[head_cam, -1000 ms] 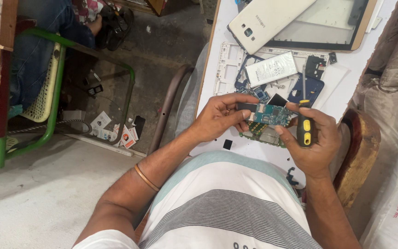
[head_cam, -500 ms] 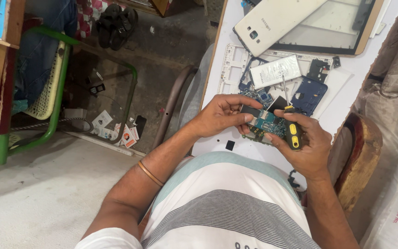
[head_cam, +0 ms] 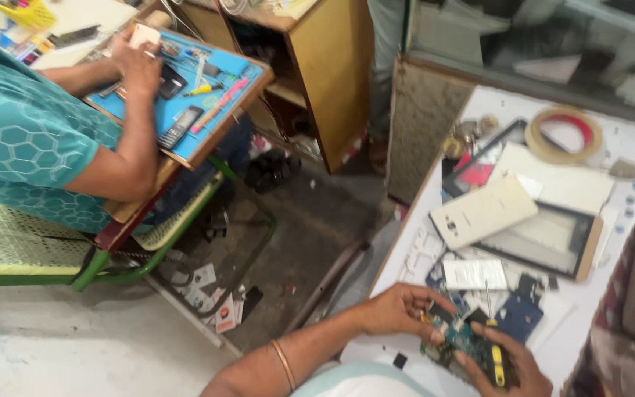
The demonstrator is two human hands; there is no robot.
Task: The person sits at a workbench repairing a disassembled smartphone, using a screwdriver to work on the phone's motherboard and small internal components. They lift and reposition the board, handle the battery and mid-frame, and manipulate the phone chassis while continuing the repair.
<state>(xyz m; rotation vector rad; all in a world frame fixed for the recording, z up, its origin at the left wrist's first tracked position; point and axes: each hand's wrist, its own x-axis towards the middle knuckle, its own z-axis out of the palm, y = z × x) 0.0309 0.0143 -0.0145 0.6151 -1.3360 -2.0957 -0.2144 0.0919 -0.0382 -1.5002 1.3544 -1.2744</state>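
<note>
Fingers of left hand [head_cam: 406, 309] pinch circuit board [head_cam: 461, 340] over white bench [head_cam: 626, 147]; right hand [head_cam: 505, 364] grips screwdriver [head_cam: 495, 360]. Best keep board steady, tip square on screw.

Green-blue circuit board [head_cam: 464, 340], small, w/ dark chips, held about flat just above near edge of white bench [head_cam: 630, 147], gripped on both sides by fingers. Screwdriver [head_cam: 495, 360], black handle w/ yellow stripe, lies along board's right side, thin shaft pointing far.
</note>
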